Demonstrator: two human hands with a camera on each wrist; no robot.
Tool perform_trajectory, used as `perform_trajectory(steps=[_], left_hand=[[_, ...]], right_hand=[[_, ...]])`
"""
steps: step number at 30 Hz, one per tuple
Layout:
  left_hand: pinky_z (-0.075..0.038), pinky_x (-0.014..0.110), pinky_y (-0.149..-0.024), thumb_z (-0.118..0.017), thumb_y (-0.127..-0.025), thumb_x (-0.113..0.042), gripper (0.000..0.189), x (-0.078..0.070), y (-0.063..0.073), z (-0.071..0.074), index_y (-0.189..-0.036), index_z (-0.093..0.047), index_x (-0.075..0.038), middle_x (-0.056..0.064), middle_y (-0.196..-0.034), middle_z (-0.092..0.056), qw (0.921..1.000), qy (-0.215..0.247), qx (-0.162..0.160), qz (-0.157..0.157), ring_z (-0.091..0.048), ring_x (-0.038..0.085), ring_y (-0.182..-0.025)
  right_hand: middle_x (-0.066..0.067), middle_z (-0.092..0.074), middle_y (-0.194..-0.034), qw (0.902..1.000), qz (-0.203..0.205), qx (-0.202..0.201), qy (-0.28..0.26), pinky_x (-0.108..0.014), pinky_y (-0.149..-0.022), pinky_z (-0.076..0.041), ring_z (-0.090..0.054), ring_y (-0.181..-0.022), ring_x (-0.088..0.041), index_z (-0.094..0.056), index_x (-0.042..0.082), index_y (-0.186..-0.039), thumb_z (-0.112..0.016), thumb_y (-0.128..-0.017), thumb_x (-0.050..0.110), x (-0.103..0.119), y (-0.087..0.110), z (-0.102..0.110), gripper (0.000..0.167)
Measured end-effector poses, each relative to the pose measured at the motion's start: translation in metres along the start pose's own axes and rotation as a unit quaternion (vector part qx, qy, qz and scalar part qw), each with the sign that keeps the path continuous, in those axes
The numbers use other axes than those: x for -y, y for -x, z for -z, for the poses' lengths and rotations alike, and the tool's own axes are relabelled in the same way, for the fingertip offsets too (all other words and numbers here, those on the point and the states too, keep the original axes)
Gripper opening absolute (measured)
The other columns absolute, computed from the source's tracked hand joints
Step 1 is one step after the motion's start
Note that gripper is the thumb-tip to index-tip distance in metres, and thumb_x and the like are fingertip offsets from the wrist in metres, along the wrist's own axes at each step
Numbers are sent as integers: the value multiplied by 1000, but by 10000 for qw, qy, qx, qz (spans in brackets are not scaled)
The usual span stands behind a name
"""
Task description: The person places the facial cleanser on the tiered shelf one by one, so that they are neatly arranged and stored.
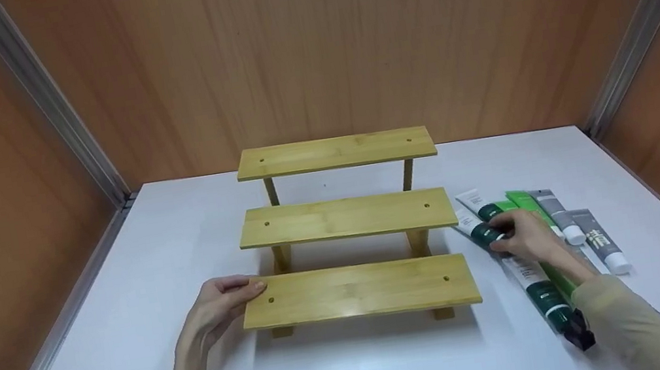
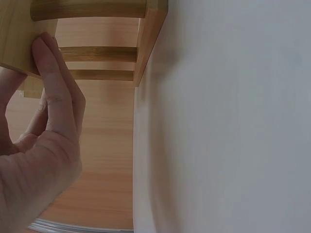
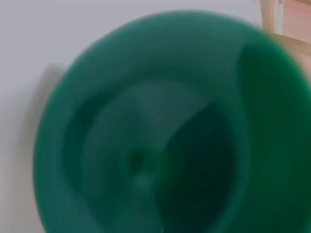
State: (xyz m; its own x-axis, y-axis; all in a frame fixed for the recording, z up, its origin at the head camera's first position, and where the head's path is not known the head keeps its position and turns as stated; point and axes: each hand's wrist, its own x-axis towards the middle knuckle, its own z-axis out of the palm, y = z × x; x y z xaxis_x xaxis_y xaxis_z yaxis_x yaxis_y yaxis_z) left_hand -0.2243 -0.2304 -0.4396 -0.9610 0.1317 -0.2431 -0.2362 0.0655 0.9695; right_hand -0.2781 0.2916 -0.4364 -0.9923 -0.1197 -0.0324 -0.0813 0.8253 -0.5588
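Observation:
A three-tier wooden display stand [image 1: 358,290] stands on the white table. My left hand [image 1: 218,315] pinches the left end of its lowest board, thumb on top; the left wrist view has the fingers [image 2: 56,92] under that board. Over a group of squeeze tubes to the right of the stand, my right hand [image 1: 530,236] pinches a white tube with a dark green end [image 1: 482,232], thumb and forefinger on either side of it. Another white and dark green tube [image 1: 542,290] lies by the right wrist. A round green cap [image 3: 146,145], blurred, fills the right wrist view.
Beside the right hand lie a bright green tube [image 1: 528,203] and grey tubes with white caps, one [image 1: 600,238] farthest right. Another white and green tube [image 1: 475,202] lies close to the middle board. Wood-grain panels [image 1: 315,48] with metal corner rails enclose the white table [image 1: 179,235].

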Motion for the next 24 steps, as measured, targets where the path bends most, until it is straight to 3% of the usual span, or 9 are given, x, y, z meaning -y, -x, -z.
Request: perform_trajectory(steps=[10, 17, 24], left_hand=[[-59, 22, -84, -75, -91, -17, 40, 0, 2, 4, -120, -65, 10, 0, -100, -73, 9997, 78, 197, -134, -72, 10, -93], [-60, 22, -82, -76, -90, -16, 31, 1, 1, 3, -113, -70, 5, -1, -96, -73, 9997, 119, 148, -120, -72, 9, -91], [-60, 22, -81, -77, -90, -16, 33, 1, 0, 1, -114, -69, 5, 0, -96, -74, 9999, 109, 80, -55, -72, 10, -90]], right_hand=[[-33, -59, -128, 9992, -141, -164, -323, -49, -91, -52, -61, -110, -40, -56, -7, -135, -71, -89, 9, 4, 8, 11, 51], [-35, -52, -139, 9964, -408, -30, -748, -58, -103, -48, -54, -124, -48, -46, -6, -144, -67, -92, 8, 11, 14, 16, 57], [-35, -51, -140, 9943, -480, -59, -954, -39, -89, -56, -55, -121, -44, -42, -7, -147, -65, -95, 8, 17, 21, 20, 59]])
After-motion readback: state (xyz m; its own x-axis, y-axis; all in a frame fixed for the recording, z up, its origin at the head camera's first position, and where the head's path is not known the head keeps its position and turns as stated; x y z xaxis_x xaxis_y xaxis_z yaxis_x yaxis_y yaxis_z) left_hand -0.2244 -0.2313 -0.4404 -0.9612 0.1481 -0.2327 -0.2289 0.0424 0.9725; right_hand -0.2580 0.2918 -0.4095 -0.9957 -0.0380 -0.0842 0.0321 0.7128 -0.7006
